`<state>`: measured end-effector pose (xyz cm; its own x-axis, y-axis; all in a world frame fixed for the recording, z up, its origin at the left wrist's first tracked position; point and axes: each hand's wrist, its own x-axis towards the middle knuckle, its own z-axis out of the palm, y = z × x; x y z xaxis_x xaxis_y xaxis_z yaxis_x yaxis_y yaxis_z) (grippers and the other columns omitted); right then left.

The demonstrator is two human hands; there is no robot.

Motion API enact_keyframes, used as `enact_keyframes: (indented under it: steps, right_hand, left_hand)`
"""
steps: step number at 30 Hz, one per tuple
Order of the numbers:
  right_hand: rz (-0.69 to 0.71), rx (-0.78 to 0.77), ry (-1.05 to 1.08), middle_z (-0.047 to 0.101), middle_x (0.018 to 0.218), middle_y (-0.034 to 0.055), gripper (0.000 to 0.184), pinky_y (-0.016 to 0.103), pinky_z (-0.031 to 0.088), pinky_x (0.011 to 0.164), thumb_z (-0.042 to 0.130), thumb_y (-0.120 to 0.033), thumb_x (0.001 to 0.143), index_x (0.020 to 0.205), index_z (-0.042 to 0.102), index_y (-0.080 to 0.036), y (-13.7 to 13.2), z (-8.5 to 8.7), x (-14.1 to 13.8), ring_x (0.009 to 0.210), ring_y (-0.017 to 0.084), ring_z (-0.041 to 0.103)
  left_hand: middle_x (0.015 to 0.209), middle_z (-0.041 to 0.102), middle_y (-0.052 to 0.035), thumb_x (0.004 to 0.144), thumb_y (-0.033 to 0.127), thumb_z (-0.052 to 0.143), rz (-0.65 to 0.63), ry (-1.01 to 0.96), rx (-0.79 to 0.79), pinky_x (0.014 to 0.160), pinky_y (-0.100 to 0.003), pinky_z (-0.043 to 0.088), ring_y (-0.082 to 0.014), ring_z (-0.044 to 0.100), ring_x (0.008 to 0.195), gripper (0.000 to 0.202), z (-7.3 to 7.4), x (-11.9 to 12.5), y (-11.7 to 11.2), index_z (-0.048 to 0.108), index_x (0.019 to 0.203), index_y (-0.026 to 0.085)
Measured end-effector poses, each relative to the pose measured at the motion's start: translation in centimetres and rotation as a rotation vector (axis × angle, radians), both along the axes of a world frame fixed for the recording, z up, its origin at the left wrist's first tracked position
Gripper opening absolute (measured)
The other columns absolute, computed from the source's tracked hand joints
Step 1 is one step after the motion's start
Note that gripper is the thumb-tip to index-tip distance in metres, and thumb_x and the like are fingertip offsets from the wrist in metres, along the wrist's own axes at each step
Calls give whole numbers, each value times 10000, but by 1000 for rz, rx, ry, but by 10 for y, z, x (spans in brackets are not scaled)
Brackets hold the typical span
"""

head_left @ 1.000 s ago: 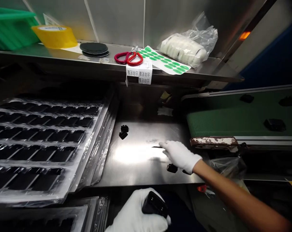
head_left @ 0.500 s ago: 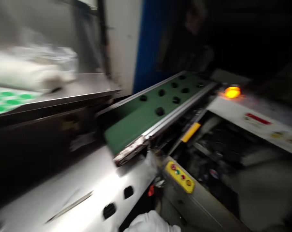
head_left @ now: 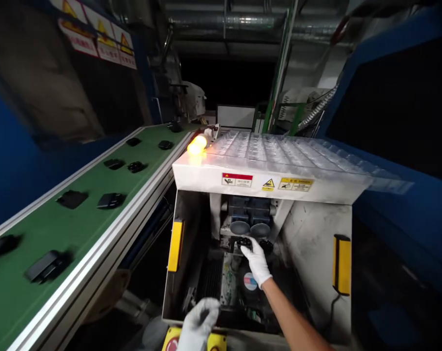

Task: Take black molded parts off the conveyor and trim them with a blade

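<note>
My right hand [head_left: 256,258], in a white glove, reaches inside the white machine housing. Its fingertips close on a black plastic part [head_left: 244,242] below two round grey pads [head_left: 250,228]. Another black part [head_left: 267,245] sits just right of that hand. Low in the view, my white-gloved left hand [head_left: 199,319] is over the yellow button box [head_left: 172,337] at the front of the housing. Its thumb and fingers curve loosely with a gap between them, and I see nothing in it.
On the left runs a green conveyor belt [head_left: 85,224] carrying several black plastic parts [head_left: 111,200]. Clear plastic trays [head_left: 279,148] lie on the housing's top beside a lit orange lamp [head_left: 198,144]. Yellow strips [head_left: 341,264] flank the opening. Blue machines stand on both sides.
The view has swung right, from the metal table and belt end to the machine's opening. Both gloved hands now show, the right one inside the housing; earlier only part of one glove was visible.
</note>
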<state>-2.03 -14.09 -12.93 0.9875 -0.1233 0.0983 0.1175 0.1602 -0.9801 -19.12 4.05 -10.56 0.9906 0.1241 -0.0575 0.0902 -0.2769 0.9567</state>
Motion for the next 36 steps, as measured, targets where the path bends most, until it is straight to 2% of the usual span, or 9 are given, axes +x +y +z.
enact_keyframes:
  steps: [5,9,11,14,19,25,30,33,36]
  right_hand:
    - [71,87,63,724,1092,93,464,459,486,1006,698,-488,703,1059,661,-193,14,-16,11,1081,286,636]
    - [109,92,86,661,1250,102,511,436,454,1055,687,-449,742,1183,612,-203,1,-8,5,1188,275,586]
    - [97,-30,44,607,1333,111,529,408,410,1097,650,-454,794,1250,571,-198,-9,11,9,1253,253,538]
    - [185,-490,-95,639,1279,112,450,321,415,1056,393,-482,956,1224,592,-179,-13,47,31,1198,195,569]
    - [490,-984,-29,735,806,188,573,361,488,737,366,-527,939,791,723,-105,13,64,82,802,284,698]
    - [597,-1247,88,736,867,232,504,362,477,726,422,-474,908,861,741,-87,30,49,85,868,313,709]
    - [610,-1399,125,736,884,217,534,402,474,710,342,-482,930,881,733,-121,28,52,78,861,339,702]
    - [625,-1456,126,737,875,202,551,417,461,700,303,-483,940,848,728,-143,27,46,78,858,350,699]
    - [624,-1478,102,732,866,221,566,424,443,700,298,-484,945,804,720,-134,29,42,76,862,363,696]
  left_hand:
    - [1119,679,-133,744,448,742,19,-41,-330,981,-409,481,-331,595,1096,451,-3,108,-34,633,1060,145]
    - [1198,650,-133,699,373,813,-34,-76,-477,1040,-438,439,-321,561,1161,565,-8,157,-47,605,1173,148]
    - [1205,643,-143,674,356,859,-99,-77,-525,1057,-481,420,-331,558,1163,587,-12,171,-49,626,1166,137]
    - [1178,652,-146,668,351,891,-166,-78,-573,1091,-550,357,-340,550,1170,558,-19,184,-53,658,1121,125]
    - [1157,663,-133,741,387,852,-171,-76,-645,1084,-533,372,-328,565,1154,491,-26,186,-62,653,1106,126]
    - [996,702,-115,811,483,781,-124,-34,-658,933,-486,503,-315,644,985,436,-31,180,-66,672,1013,112]
    - [1062,679,-122,838,542,708,-4,-7,-576,932,-505,497,-329,624,1016,479,-46,174,-78,652,1075,130]
    - [1156,645,-130,744,473,786,148,25,-396,1024,-497,428,-334,566,1119,458,-55,147,-79,666,1072,177]
    - [1006,684,-130,687,449,783,334,132,-195,1024,-478,416,-362,590,1063,320,-61,88,-62,700,888,214]
